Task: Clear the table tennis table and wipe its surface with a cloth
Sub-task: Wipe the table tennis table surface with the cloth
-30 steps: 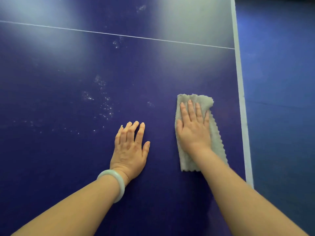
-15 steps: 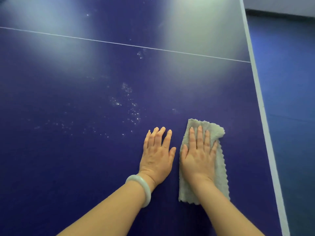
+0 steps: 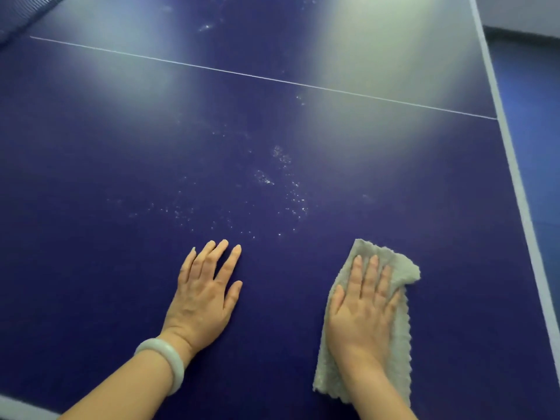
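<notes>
**Right fingers** (image 3: 371, 275): straight, close together, laid flat on the cloth (image 3: 401, 356). Nothing is pinched.
**Right hand** (image 3: 363, 313): palm down, pressing the cloth onto the surface (image 3: 121, 213).
**Cloth**: grey-green, folded to a long strip with scalloped edges. It lies near the right side of the surface, and its far corner is bunched beyond the fingertips.
**Left fingers** (image 3: 225, 262): straight and slightly spread, flat on bare blue.
**Left hand** (image 3: 203, 301): a brace, well apart from the cloth. A pale bangle (image 3: 165, 363) sits on the wrist.
**Speckles** (image 3: 291, 192): a pale scatter ahead of and between the two hands, with thinner patches further out. The cloth is not touching them.
**Centre line** (image 3: 272, 78), **edge band** (image 3: 521, 207): white markings, with blue floor (image 3: 542, 153) beyond the band.
**Mesh** (image 3: 18, 13): a dark patch at the far left corner, possibly the net, but too blurred to confirm.

**Step in hand (judged):** wiping. No loose items show, so clearing looks finished.

**Handling notes:**
- Press with the whole palm so the cloth slides and does not roll.
- Flatten the bunched corner first.
- Sweep forward and left through the scatter in overlapping passes.
- Draw the residue toward one edge so it does not spread.
- Move the bracing hand clear of each pass.
- Refold to a clean face once the cloth is loaded.
</notes>
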`<act>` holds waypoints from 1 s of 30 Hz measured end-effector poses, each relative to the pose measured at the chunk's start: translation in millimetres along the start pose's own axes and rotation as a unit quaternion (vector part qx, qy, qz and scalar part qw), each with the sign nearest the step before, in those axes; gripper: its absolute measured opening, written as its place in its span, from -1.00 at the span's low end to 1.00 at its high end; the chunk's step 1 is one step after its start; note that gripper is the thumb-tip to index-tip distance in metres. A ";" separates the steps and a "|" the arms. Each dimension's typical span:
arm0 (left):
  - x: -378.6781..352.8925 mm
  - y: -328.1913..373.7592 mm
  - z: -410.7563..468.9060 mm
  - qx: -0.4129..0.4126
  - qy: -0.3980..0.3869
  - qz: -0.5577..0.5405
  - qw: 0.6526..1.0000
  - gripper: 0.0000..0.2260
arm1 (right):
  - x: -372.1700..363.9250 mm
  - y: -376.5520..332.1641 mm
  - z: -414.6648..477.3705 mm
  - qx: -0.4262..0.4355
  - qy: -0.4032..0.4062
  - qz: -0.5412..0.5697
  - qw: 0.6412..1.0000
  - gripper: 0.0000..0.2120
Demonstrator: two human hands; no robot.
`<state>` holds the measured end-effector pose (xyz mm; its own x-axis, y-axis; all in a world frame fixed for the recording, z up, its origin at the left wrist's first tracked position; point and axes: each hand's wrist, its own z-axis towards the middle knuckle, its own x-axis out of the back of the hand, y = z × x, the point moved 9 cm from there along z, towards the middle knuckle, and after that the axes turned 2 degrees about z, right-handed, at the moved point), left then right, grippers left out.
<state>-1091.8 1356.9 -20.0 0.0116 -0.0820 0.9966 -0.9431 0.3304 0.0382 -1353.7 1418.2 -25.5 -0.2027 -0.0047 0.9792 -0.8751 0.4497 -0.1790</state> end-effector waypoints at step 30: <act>20.9 -181.9 -25.3 0.220 0.085 -0.060 0.970 -0.51 | -28.8 -108.8 -33.3 0.114 -0.027 -0.035 0.993 -0.40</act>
<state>-911.5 1318.9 -4.2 0.1487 0.0737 0.9861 -0.9818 -0.1081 0.1561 -1238.1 1399.2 -31.0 -0.1566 -0.0795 0.9845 -0.9631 0.2331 -0.1344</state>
